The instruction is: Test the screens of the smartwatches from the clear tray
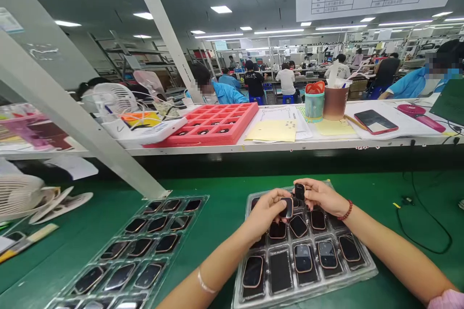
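Both hands are raised over the far part of a clear plastic tray (362,270) on the green bench. My left hand (268,208) is closed on a dark, rounded-square watch-like piece (287,207) with a thin metallic rim. Close beside it, my right hand (319,195) pinches a smaller dark piece (299,191), held upright. Below them, similar dark pieces lie in the tray's compartments, such as one (253,272) at the near left; the compartment to its right (280,270) shows only a dark bottom. Some pieces under my hands are partly hidden.
Another clear tray (203,200) with several dark pieces lies to the left. A white post (108,140) slants down behind it. On the shelf above stand a red divided tray (232,128), cups (335,104) and a phone (376,121). A black cable (431,248) lies right. People sit beyond.
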`<state>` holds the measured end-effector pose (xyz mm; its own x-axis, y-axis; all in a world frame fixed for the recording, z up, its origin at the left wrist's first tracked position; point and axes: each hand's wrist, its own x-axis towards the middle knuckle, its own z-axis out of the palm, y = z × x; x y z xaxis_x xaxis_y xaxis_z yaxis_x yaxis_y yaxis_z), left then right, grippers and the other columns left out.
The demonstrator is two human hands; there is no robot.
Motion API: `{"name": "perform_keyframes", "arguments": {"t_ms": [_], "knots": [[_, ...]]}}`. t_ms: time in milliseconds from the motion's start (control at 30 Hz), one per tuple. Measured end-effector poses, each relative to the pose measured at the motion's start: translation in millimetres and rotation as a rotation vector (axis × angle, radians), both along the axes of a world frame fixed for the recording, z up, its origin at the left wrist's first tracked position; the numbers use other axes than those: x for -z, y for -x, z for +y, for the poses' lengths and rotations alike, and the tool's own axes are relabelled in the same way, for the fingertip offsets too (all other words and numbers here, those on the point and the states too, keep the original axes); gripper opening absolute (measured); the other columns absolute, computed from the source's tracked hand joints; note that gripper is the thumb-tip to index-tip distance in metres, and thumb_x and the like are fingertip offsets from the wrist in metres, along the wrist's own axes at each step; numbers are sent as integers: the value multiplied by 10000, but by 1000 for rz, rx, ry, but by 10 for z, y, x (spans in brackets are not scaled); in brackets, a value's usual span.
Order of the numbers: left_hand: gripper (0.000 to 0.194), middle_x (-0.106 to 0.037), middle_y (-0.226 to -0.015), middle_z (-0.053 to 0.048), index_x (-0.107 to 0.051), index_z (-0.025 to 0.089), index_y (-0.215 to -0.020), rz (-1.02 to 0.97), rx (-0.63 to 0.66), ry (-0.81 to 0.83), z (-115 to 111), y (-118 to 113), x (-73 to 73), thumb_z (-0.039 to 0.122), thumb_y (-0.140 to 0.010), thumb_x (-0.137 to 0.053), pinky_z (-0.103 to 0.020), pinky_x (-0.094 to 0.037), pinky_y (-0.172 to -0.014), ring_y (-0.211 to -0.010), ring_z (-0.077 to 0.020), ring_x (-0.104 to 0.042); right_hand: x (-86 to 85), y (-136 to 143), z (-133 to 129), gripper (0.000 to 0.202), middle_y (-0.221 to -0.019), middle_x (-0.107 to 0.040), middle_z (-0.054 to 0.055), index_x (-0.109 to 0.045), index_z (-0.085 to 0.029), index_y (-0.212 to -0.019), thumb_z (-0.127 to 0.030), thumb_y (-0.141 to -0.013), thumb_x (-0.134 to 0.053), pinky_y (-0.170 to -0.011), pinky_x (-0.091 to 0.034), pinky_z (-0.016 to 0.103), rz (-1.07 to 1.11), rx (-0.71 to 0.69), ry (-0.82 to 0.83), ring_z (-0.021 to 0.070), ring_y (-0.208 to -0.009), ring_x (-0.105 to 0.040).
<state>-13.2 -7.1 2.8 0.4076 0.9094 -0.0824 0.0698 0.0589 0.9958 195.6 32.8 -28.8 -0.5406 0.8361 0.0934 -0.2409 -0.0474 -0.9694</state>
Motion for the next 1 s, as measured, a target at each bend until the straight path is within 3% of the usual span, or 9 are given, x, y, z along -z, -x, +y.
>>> {"name": "perform_keyframes", "arguments": {"t_ms": [167, 333, 567, 667, 800, 900, 1000], "knots": [[301, -549, -620, 20, -533, 147, -959, -56, -109, 42, 196, -36, 181, 361, -750, -572, -174, -293, -439, -461, -74, -488, -54, 19, -1, 452, -997, -621, 76, -546, -189, -1182, -304, -767, -682, -557, -547, 222, 37, 86, 95, 139, -713, -644], [302, -554, -694, 19, -535, 153, -974, -75, -128, 48, 175, 32, 203, 334, -738, -583, -171, -311, -456, -501, -67, -506, -89, 42, -7, 356, -974, -656, 80, -572, -155, -1088, -217, -745, -644, -507, -513, 188, -71, 141, 35, 91, -596, -606], [309, -533, -745, 15, -525, 160, -993, -75, -109, -3, 126, 17, 162, 338, -747, -580, -188, -362, -481, -555, -82, -508, -156, 27, -31, 348, -925, -666, 82, -524, -166, -1063, -394, -814, -612, -581, -517, 268, -104, 139, 34, 138, -651, -629], [291, -546, -789, 0, -525, 163, -994, -54, -109, -27, 106, 23, 158, 327, -757, -566, -199, -401, -510, -585, -88, -513, -186, -109, -106, 215, -900, -674, 84, -554, -175, -926, -378, -855, -561, -748, -505, 366, -282, 274, -178, 194, -801, -636], [281, -548, -877, -15, -529, 166, -1004, -42, -104, -44, 90, 29, 149, 313, -765, -549, -206, -427, -531, -605, -82, -515, -133, -417, -290, 105, -1113, -623, 93, -625, -193, -787, -252, -836, -553, -974, -364, 470, -728, 452, -520, 261, -1111, -516], [284, -532, -856, -8, -534, 167, -1010, -35, -95, -39, 87, 27, 148, 315, -768, -548, -205, -435, -540, -613, -84, -513, -107, -548, -469, 128, -1245, -545, 103, -643, -200, -895, -197, -809, -549, -1001, -331, 506, -945, 504, -602, 284, -1226, -405], [288, -535, -856, -14, -532, 162, -1008, -40, -95, -34, 92, 23, 169, 311, -763, -556, -203, -439, -546, -629, -88, -514, -174, -451, -692, 197, -1293, -497, 112, -621, -199, -970, -148, -804, -527, -999, -345, 496, -991, 504, -707, 278, -1255, -363]]}}
